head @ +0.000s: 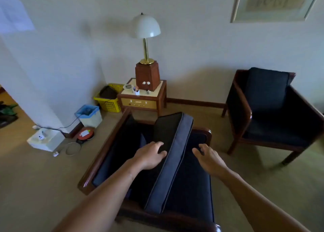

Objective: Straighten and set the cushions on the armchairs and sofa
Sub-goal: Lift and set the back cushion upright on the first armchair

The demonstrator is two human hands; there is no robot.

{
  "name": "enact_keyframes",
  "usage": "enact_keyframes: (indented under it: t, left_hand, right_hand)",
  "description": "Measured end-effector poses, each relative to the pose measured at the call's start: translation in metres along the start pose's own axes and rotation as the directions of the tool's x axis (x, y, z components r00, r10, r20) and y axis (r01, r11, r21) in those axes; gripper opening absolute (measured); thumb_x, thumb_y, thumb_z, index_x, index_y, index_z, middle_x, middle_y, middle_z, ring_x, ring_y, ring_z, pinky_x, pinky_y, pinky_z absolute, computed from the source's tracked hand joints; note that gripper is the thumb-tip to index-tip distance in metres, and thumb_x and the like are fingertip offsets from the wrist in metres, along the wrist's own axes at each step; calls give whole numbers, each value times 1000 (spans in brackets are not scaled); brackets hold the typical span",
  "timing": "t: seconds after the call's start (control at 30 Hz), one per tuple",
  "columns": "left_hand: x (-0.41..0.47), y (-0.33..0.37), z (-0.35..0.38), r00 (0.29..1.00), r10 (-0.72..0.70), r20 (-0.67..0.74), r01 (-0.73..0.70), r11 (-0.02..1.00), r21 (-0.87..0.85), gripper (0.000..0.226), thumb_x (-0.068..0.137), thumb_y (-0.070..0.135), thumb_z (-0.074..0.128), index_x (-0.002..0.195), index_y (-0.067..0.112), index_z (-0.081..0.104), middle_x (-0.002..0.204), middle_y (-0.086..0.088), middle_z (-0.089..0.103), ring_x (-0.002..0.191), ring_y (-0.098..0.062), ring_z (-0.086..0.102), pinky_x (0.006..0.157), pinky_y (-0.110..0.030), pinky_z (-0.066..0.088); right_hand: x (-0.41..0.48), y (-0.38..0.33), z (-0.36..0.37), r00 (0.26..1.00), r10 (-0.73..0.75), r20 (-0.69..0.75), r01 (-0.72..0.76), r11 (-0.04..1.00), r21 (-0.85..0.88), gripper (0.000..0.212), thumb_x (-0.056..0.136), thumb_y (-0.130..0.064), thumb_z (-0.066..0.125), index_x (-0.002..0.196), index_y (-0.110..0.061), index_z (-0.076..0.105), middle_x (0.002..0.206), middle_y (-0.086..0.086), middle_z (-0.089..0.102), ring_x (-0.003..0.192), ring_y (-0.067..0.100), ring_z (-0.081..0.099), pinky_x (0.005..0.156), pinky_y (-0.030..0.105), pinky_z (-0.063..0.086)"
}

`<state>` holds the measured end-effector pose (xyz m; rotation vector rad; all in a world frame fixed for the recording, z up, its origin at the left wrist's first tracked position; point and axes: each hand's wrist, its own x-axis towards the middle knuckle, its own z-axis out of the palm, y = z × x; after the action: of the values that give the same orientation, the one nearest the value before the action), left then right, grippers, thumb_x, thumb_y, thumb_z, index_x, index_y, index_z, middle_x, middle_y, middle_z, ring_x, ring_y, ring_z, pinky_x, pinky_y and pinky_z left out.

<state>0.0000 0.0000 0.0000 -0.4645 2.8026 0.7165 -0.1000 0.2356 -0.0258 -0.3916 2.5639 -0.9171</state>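
A dark-wood armchair (98, 163) stands right below me. A navy cushion (172, 165) stands on edge inside it, tilted and running front to back, with its piped side panel facing up. My left hand (150, 155) lies flat on the cushion's dark left face, fingers spread. To the right of the cushion my right hand (208, 159) hovers with fingers apart, holding nothing. More navy padding (191, 195) fills the chair's right part. A second armchair (263, 109) at the right has its back and seat cushions lying straight.
A side table (143, 100) with a white-shaded lamp (145, 28) stands by the wall behind the near chair. A yellow basket (109, 100), a bin with a blue liner (89, 115), a white box (46, 138) and cables lie on the carpet to the left.
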Motion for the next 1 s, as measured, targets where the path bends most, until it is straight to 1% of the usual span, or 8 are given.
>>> enact_keyframes:
  t: [0.07,0.13,0.23,0.33,0.43,0.6,0.73,1.0]
  left_hand:
    - [24,-13,12,999,-18,40,19,1000,-20,57,109,52,48,158,25,46,160,-6,51,144,-27,53,115,-42,44]
    - [45,-25,29,996,-39,84,41,999,-20,52,108,52,48,152,23,51,153,-6,56,137,-27,58,110,-41,48]
    - [75,-39,55,990,-57,132,58,998,1,51,108,56,46,143,19,55,145,-6,60,129,-29,62,104,-42,50]
    - [99,-46,84,984,-95,148,93,995,18,63,106,65,43,144,16,51,146,-10,59,128,-35,63,101,-46,51]
    - [113,-46,111,990,-111,88,107,993,47,76,105,70,39,154,12,36,148,-16,54,128,-39,62,99,-49,50]
    - [122,-51,138,996,37,-83,-19,978,207,52,110,58,37,133,14,52,122,-13,64,103,-37,68,74,-45,53]
    - [125,-47,149,959,209,-191,-154,950,271,26,95,32,78,87,12,63,72,-9,66,55,-29,66,41,-32,44]
    - [114,-55,131,904,315,-288,-262,942,207,18,102,17,59,85,10,59,77,-10,64,56,-34,67,42,-36,48]
  right_hand:
    - [21,3,23,996,91,9,-91,993,74,54,104,-54,43,146,-20,48,140,5,60,119,21,61,96,38,49]
    - [41,9,44,986,161,47,-165,981,104,25,106,-44,42,113,-24,56,106,3,67,89,17,62,78,36,49]
    - [70,16,73,967,251,31,-253,961,114,24,106,-34,39,88,-18,45,78,0,55,64,17,52,55,32,38]
    - [96,26,97,941,336,51,-339,927,162,24,107,-39,41,108,-18,51,95,4,63,72,16,59,54,29,39]
    - [118,35,121,914,399,78,-401,852,336,41,105,-49,46,130,-17,53,111,7,66,92,26,68,74,43,58]
    - [137,40,141,920,372,127,-389,814,431,35,107,-50,41,100,-16,47,90,12,64,77,31,66,69,50,59]
    - [139,52,143,949,302,89,-305,813,495,33,110,-36,41,96,-9,53,81,10,62,69,26,60,61,45,54]
    - [122,46,127,987,150,61,-158,797,583,32,110,-29,45,95,-3,58,91,23,68,86,44,67,74,63,56]
